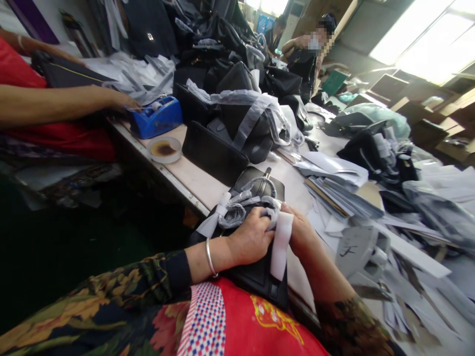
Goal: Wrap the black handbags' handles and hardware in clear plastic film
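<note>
A black handbag [256, 277] lies at the table's front edge against my red apron. Its handle and strap [233, 215] are wound in pale translucent wrapping, tied off at the left end. My left hand [250, 240] is closed around the wrapped strap at the bag's right side. Close beside it, my right hand [302, 235] pinches the upper end of a white foam strip [282, 242], which hangs down over the bag. The fingertips of both hands nearly meet behind the strip and are partly hidden.
A blue tape dispenser [158, 116] and a round dish with brown residue [164, 149] stand at the left, near a co-worker's hand [120, 100]. Black bags [215, 151] are heaped ahead. Paper sheets and envelopes [334, 173] spread to the right. Another person stands farther back.
</note>
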The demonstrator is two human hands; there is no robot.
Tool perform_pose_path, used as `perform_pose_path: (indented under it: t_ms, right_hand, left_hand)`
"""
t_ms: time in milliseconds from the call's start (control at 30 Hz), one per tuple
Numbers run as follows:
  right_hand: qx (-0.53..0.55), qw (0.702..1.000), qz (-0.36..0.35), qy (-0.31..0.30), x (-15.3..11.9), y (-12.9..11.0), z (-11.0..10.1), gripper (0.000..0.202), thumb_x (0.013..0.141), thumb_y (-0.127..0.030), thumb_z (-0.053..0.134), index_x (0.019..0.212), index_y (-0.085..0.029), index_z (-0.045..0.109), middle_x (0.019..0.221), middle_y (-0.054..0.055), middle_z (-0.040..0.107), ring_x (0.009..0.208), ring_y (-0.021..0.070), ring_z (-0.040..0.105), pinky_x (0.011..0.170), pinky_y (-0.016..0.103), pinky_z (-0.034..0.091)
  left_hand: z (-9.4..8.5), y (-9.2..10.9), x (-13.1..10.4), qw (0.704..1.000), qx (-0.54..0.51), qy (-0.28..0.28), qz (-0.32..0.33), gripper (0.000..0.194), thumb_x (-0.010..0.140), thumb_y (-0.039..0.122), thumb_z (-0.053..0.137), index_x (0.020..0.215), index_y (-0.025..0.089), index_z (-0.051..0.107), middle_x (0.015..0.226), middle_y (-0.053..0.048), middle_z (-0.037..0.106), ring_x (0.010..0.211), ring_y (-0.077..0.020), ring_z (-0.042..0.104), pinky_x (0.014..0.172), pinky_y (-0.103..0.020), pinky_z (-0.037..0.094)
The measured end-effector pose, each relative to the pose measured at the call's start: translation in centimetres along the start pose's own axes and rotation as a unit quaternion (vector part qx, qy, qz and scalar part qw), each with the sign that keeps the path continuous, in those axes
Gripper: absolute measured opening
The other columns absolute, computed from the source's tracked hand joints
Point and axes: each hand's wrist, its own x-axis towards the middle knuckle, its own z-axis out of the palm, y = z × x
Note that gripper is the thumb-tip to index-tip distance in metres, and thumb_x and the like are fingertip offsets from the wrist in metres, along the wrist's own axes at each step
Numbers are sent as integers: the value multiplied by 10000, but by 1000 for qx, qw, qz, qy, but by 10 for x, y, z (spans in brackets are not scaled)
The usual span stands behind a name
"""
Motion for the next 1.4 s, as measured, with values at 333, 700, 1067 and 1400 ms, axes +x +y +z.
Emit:
perform_pose_path:
  t_ms: [333, 700, 1067, 1400]
  right_hand:
    - [188, 961, 196, -61, -22, -5, -3, 360, 527, -309, 845, 596, -200, 509, 468, -101, 284, 447, 38, 174, 394, 185, 111]
    - [30, 999, 37, -2, -34, 4, 3, 361, 649, -472, 829, 634, -156, 655, 503, -40, 514, 461, 80, 364, 448, 230, 241]
    - [-167, 982, -77, -36, -37, -2, -6, 263, 711, -312, 672, 495, -184, 592, 531, -26, 565, 545, 123, 456, 488, 238, 328]
    - [-66, 989, -40, -127, -37, -14, -18, 230, 662, -311, 754, 506, -202, 625, 515, -27, 556, 592, 145, 487, 507, 233, 373]
  left_hand:
    - [-1, -4, 2, 996, -35, -72, 24, 234, 933, 192, 541, 1106, 78, 649, 1345, -206, 516, 1353, -309, 452, 1202, -437, 380]
    - [-19, 15, -13, 988, -45, 56, -135, 140, 909, 239, 545, 948, 133, 628, 1033, -141, 660, 990, -252, 646, 903, -420, 542]
    - [-20, 41, -13, 949, -202, -41, -237, 227, 932, 355, 602, 861, 143, 643, 771, -23, 667, 695, -151, 610, 637, -259, 465]
    - [-14, 35, -6, 975, -111, -49, -188, 215, 912, 318, 607, 761, 166, 630, 730, -22, 667, 663, -159, 597, 621, -276, 429]
